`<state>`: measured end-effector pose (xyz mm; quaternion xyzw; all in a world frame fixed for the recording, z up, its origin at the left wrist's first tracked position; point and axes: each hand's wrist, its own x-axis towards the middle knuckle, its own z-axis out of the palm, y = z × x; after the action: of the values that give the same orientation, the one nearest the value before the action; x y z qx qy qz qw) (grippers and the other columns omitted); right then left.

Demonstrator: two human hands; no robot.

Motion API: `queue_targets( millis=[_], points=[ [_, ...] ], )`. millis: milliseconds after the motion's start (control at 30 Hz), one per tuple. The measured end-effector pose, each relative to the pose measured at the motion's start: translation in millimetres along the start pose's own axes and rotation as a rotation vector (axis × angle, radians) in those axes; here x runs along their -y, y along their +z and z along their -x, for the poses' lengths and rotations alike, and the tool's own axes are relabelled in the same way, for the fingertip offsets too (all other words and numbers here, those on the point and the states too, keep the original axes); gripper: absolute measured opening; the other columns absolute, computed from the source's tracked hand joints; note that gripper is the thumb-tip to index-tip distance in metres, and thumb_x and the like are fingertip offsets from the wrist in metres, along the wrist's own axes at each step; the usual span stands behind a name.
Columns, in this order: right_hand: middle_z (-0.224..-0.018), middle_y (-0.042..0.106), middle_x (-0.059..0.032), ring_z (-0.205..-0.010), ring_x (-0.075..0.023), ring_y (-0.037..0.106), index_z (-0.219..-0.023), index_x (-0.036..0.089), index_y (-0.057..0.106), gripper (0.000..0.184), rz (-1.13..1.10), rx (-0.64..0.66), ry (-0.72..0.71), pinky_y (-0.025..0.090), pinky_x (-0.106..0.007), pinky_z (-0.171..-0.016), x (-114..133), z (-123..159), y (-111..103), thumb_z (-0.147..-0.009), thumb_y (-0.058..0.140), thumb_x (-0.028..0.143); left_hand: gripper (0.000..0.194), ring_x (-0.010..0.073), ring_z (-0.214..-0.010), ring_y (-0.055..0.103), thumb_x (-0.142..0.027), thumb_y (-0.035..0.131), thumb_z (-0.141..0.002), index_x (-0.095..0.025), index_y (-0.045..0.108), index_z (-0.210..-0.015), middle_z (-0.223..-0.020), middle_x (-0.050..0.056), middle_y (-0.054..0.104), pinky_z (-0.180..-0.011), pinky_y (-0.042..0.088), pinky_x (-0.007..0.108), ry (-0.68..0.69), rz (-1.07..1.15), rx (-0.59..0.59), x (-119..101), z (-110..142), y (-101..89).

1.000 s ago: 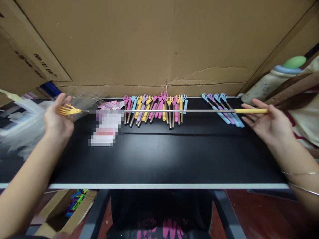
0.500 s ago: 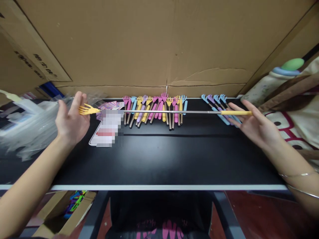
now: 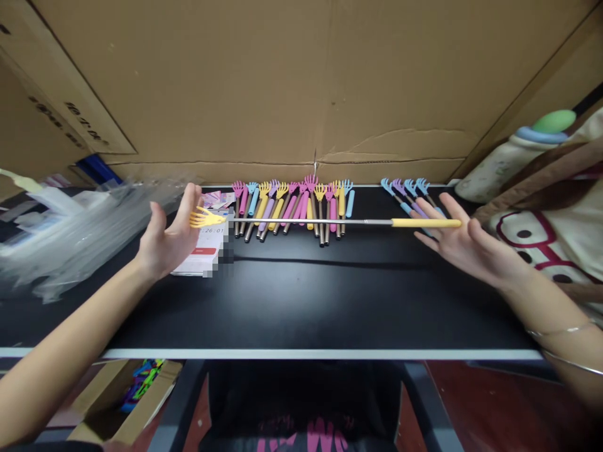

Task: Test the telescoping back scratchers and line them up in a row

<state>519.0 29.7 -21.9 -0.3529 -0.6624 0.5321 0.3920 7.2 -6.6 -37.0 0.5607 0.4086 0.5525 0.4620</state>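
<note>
A yellow back scratcher (image 3: 306,221) with a telescopic metal rod spans level between my hands, above the black table. Its claw (image 3: 207,218) meets the palm side of my left hand (image 3: 172,235), whose fingers are stretched out. The end of its yellow handle (image 3: 426,223) rests against my right hand (image 3: 480,245), also open with fingers spread. Neither hand is wrapped around it. Behind the rod lies a row of shortened back scratchers in pink (image 3: 304,204), yellow, blue and purple. Several blue and purple ones (image 3: 409,188) lie apart near my right fingers.
A phone (image 3: 210,245) lies partly behind my left hand. Clear plastic bags (image 3: 94,232) cover the table's left side. A cardboard wall (image 3: 282,81) stands behind. At right are a bottle (image 3: 513,154) and a cloth bag (image 3: 579,238). Below left sits an open carton (image 3: 101,392).
My left hand has moved right and my right hand slightly left. The yellow back scratcher between them has become shorter and sits a little lower in view.
</note>
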Motion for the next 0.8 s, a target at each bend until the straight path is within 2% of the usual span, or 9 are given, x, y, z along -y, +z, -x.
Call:
queue_targets(
  millis=[267, 333, 400, 467, 567, 700, 800],
  points=[
    [-0.157, 0.031, 0.0118, -0.146, -0.0172, 0.024, -0.128, 0.059, 0.049, 0.041, -0.080, -0.052, 0.004, 0.025, -0.052, -0.114, 4, 0, -4, -0.087, 0.054, 0.058, 0.071, 0.0200, -0.151, 0.003, -0.082, 0.030, -0.082, -0.041, 0.046, -0.138, -0.161, -0.013, 0.014, -0.123, -0.006, 0.048, 0.015, 0.046, -0.017, 4, -2, 3.3],
    [-0.156, 0.033, 0.0109, -0.144, -0.0181, 0.030, -0.127, 0.058, 0.050, 0.041, -0.088, -0.098, 0.008, 0.030, -0.052, -0.113, 5, -3, -3, -0.087, 0.057, 0.053, 0.068, 0.0204, -0.151, 0.005, -0.078, 0.041, -0.082, -0.040, 0.046, -0.138, -0.162, -0.011, 0.014, -0.124, -0.004, 0.048, 0.021, 0.034, -0.039, 4, -4, 8.1],
    [-0.153, 0.039, 0.0068, -0.139, -0.0188, 0.038, -0.125, 0.052, 0.054, 0.039, -0.084, -0.185, 0.005, 0.033, -0.049, -0.113, 6, -6, -1, -0.087, 0.059, 0.048, 0.067, 0.0222, -0.151, 0.010, -0.067, 0.059, -0.080, -0.040, 0.045, -0.139, -0.162, -0.007, 0.015, -0.123, 0.001, 0.049, 0.058, 0.012, -0.061, 2, -9, 14.0],
    [-0.145, 0.051, 0.0002, -0.131, -0.0204, 0.049, -0.120, 0.041, 0.059, 0.036, -0.081, -0.276, 0.005, 0.034, -0.047, -0.113, 5, -10, 1, -0.085, 0.063, 0.044, 0.071, 0.0256, -0.149, 0.019, -0.052, 0.073, -0.075, -0.040, 0.044, -0.139, -0.161, -0.004, 0.021, -0.122, 0.009, 0.052, 0.115, 0.002, -0.067, -1, -15, 19.8],
    [-0.126, 0.065, -0.0038, -0.115, -0.0219, 0.062, -0.108, 0.032, 0.064, 0.035, -0.108, -0.348, 0.039, 0.039, -0.044, -0.110, 2, -12, -1, -0.077, 0.073, 0.045, 0.074, 0.0296, -0.138, 0.042, -0.040, 0.080, -0.071, -0.039, 0.047, -0.137, -0.154, 0.002, 0.037, -0.119, 0.022, 0.053, 0.156, 0.020, -0.063, -7, -22, 26.3],
    [-0.107, 0.072, -0.0017, -0.100, -0.0200, 0.069, -0.099, 0.029, 0.065, 0.042, -0.144, -0.397, 0.080, 0.050, -0.035, -0.098, -1, -12, -7, -0.067, 0.081, 0.050, 0.071, 0.0253, -0.116, 0.062, -0.038, 0.079, -0.074, -0.037, 0.047, -0.137, -0.141, 0.005, 0.053, -0.112, 0.036, 0.048, 0.151, 0.042, -0.089, -10, -26, 26.6],
    [-0.095, 0.072, -0.0011, -0.091, -0.0208, 0.072, -0.089, 0.026, 0.063, 0.042, -0.129, -0.411, 0.097, 0.053, -0.036, -0.095, -2, -12, -8, -0.063, 0.083, 0.052, 0.067, 0.0218, -0.102, 0.068, -0.041, 0.079, -0.073, -0.034, 0.050, -0.133, -0.128, 0.005, 0.063, -0.102, 0.047, 0.045, 0.113, 0.066, -0.176, -7, -26, 22.0]
  ],
)
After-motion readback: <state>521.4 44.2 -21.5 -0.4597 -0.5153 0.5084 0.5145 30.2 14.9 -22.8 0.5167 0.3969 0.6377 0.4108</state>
